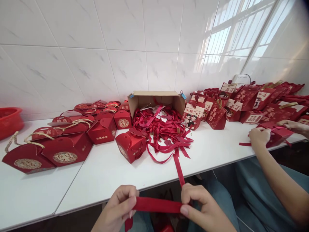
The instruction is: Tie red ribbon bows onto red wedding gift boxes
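Observation:
At the bottom of the view my left hand and my right hand each pinch one end of a short stretch of red ribbon, pulled flat between them below the table's front edge. The ribbon runs up from my right hand to a tangled heap of red ribbons on the white table. The heap spills from a cardboard box lying on its side. A small red gift box stands just left of the heap.
Several red gift boxes with rope handles crowd the table's left. More red printed boxes fill the right. Another person's hands hold a red box at the right edge. A red basin sits far left.

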`<state>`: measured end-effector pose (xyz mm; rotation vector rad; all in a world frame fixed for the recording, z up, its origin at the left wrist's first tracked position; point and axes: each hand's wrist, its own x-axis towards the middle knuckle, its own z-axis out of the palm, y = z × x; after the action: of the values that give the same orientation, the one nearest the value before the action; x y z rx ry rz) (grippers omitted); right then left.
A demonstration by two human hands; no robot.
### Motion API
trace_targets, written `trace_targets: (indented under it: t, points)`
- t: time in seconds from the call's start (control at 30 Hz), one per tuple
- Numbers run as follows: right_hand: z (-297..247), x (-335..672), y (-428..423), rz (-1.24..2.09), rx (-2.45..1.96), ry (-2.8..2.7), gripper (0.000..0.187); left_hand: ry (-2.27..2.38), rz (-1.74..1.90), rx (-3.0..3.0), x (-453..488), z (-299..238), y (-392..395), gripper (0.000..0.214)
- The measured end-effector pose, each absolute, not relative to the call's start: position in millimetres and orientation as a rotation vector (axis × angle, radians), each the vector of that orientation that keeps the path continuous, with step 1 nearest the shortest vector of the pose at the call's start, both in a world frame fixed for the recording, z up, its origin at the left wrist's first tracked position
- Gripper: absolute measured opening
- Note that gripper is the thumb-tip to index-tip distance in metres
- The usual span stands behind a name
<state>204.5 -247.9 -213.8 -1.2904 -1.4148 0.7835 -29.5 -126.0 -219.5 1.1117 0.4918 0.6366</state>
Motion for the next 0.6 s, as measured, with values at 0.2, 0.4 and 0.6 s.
trace_targets:
  t: [0.2,0.4,0.6]
  points:
    - [-218.3,203.5,-238.6,1.103,-1.11,-1.049,0.022,0.436,0.76,0.955,-30.1,-194.4,-118.8,0.047]
    - [-225.6,187.2,-231.2,1.514,-0.731,-0.918,0.028,0.433,0.832,0.794,-21.2,-177.9,-112.2,0.041]
    - [-230.8,168.1,-225.2,1.634,-0.47,-0.77,0.036,0.425,0.871,0.688,-19.6,-176.6,-111.0,0.038]
